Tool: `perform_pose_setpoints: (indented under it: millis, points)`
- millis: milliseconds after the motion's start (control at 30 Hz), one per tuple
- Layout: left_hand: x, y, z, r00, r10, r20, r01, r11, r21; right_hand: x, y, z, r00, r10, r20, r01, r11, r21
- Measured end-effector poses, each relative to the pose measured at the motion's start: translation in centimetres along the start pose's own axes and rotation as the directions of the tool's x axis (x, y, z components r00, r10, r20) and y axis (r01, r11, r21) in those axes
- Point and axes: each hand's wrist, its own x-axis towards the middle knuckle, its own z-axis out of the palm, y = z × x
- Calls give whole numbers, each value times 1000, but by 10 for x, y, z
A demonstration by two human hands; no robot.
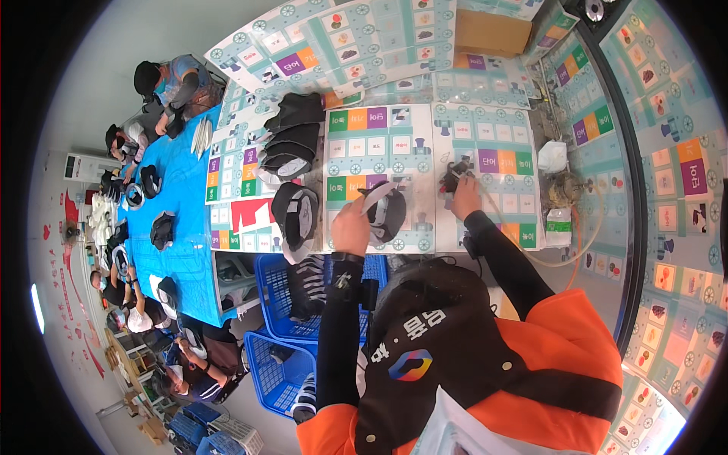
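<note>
My left hand (351,227) is closed on the edge of a black, rounded fabric piece with a pale lining (388,215), at the front of the patterned table; I cannot tell its kind. A whitish flap stands up beside my fingers. To the right, my right hand (465,199) is closed round a small dark tool that looks like a spray gun (455,176), its tip pointing away from me. A similar black piece with a pale lining (294,216) lies left of my left hand. Behind it, several more black pieces (293,129) are stacked in an overlapping row.
Blue plastic baskets (267,299) holding black and striped items stand below the table's front edge. A pale hose (603,220) loops at the right, near a white bag (553,157). Patterned boards (387,45) rise at the back. Several people sit around a blue-covered table (182,205) at the left.
</note>
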Motion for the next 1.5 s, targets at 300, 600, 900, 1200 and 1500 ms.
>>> perform_pose_setpoints:
  millis: [300,600,900,1200,1500]
  points:
    - [-7,13,35,995,41,95,-41,999,-3,23,16,34,996,41,-83,-60,969,-240]
    - [-5,14,31,998,11,61,-9,999,-34,30,1,3,988,151,24,-142,967,-213]
    - [-2,12,32,998,-46,51,46,999,-7,-29,-63,-81,730,-128,672,-479,605,636]
    - [-1,13,35,997,-53,56,54,998,-16,-47,-70,-74,888,-128,442,-137,843,520]
    - [-3,17,33,997,-51,53,52,998,-28,-45,-80,-82,887,-168,430,-69,873,483]
